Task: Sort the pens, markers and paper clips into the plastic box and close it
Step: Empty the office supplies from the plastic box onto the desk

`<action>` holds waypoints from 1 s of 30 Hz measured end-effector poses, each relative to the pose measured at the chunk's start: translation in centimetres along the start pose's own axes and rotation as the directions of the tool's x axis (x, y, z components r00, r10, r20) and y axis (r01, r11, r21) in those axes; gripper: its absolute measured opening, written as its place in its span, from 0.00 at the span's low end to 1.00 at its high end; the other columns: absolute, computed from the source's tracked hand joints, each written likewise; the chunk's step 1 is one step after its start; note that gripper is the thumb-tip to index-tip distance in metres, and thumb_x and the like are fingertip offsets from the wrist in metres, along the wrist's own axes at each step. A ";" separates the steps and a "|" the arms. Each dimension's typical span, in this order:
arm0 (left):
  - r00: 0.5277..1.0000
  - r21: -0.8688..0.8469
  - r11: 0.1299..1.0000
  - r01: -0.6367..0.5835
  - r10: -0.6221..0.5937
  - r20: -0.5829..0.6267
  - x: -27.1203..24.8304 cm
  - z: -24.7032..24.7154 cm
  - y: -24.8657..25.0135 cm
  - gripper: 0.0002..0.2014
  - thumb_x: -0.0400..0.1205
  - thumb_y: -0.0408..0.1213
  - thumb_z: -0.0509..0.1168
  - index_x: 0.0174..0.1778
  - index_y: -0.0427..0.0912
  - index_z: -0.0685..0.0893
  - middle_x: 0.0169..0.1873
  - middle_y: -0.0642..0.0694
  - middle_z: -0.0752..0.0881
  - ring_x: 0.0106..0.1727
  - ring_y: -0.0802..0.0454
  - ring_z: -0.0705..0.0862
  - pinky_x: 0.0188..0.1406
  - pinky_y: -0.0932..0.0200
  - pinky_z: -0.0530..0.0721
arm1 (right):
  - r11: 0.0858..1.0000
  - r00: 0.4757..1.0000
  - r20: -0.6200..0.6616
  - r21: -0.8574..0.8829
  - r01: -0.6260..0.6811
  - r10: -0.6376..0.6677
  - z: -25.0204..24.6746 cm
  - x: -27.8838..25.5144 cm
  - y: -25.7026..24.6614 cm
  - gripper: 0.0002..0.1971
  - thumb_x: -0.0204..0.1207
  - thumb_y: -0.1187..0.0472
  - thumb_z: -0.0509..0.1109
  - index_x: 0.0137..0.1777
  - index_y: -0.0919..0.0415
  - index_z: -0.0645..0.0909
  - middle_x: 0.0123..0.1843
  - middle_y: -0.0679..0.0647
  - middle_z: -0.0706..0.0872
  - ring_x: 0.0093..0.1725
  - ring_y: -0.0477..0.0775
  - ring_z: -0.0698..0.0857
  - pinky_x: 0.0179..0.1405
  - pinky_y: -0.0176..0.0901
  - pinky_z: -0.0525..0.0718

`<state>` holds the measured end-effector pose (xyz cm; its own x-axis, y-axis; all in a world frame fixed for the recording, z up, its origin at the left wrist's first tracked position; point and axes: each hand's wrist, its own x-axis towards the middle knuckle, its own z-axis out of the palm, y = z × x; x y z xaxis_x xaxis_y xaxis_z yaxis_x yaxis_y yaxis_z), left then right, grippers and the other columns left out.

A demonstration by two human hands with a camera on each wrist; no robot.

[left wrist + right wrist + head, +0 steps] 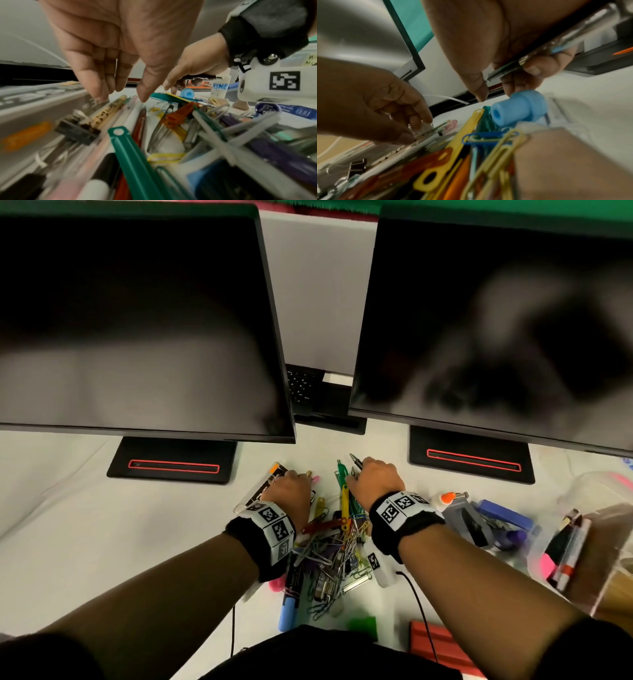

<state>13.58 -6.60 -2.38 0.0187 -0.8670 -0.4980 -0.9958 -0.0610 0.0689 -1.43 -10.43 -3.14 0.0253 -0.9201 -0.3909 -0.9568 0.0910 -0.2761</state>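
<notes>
Gathering step: right hand (375, 477) grips pens (537, 54); left hand (291, 491), fingers loose, reaches into the pile (329, 549). Next, carry them to the box (582, 542).

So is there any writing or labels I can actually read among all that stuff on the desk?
"AYNE" in blue letters, start cut off: white glue bottle.
Handwriting on yellow sticky note: too cut off to read.
Black scrawl on tan wooden pencil: illegible.
Print on purple marker and grey flat box: blurred.
Black-and-white square code tags on wristbands: patterns, not words.
</notes>
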 end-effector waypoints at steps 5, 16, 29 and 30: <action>0.995 -0.005 1.000 0.013 -0.013 0.098 1.4 -0.1 -0.3 0.19 0.81 0.41 0.65 0.64 0.35 0.75 0.64 0.37 0.78 0.62 0.41 0.83 0.55 0.52 0.83 | 0.998 0.995 0.087 -0.041 -0.052 0.056 0.1 0.8 -0.9 0.24 0.75 0.47 0.68 0.64 0.64 0.74 0.63 0.61 0.82 0.63 0.63 0.79 0.55 0.49 0.81; 0.997 -0.081 0.996 0.033 -0.027 0.077 2.1 0.9 0.1 0.21 0.81 0.47 0.63 0.63 0.36 0.73 0.61 0.38 0.78 0.59 0.44 0.82 0.52 0.55 0.81 | 0.995 0.986 0.150 -0.082 -0.059 0.071 0.5 0.1 -0.8 0.16 0.74 0.58 0.68 0.60 0.64 0.76 0.59 0.60 0.85 0.58 0.62 0.84 0.50 0.46 0.82; 0.997 -0.138 0.990 0.029 -0.019 0.077 1.8 2.7 -0.4 0.32 0.76 0.64 0.62 0.62 0.38 0.73 0.62 0.40 0.80 0.68 0.45 0.77 0.64 0.52 0.78 | 0.989 0.992 0.101 0.120 -0.091 0.079 -0.5 -1.3 0.6 0.13 0.80 0.69 0.50 0.63 0.66 0.66 0.60 0.67 0.81 0.61 0.68 0.79 0.53 0.53 0.78; 0.998 -0.119 0.992 0.035 -0.027 0.064 1.8 2.8 -0.5 0.32 0.76 0.64 0.61 0.61 0.39 0.74 0.61 0.40 0.81 0.65 0.45 0.79 0.62 0.53 0.80 | 0.984 0.994 0.087 0.157 -0.081 0.068 -0.7 -1.4 0.9 0.12 0.81 0.68 0.51 0.63 0.66 0.66 0.60 0.67 0.81 0.60 0.69 0.80 0.52 0.53 0.78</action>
<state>13.81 -6.70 -5.75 0.0402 -0.8313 -0.5543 -0.9768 -0.1496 0.1535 -2.54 -9.32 -2.23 -0.0148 -0.8748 -0.4842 -0.8983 0.2243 -0.3778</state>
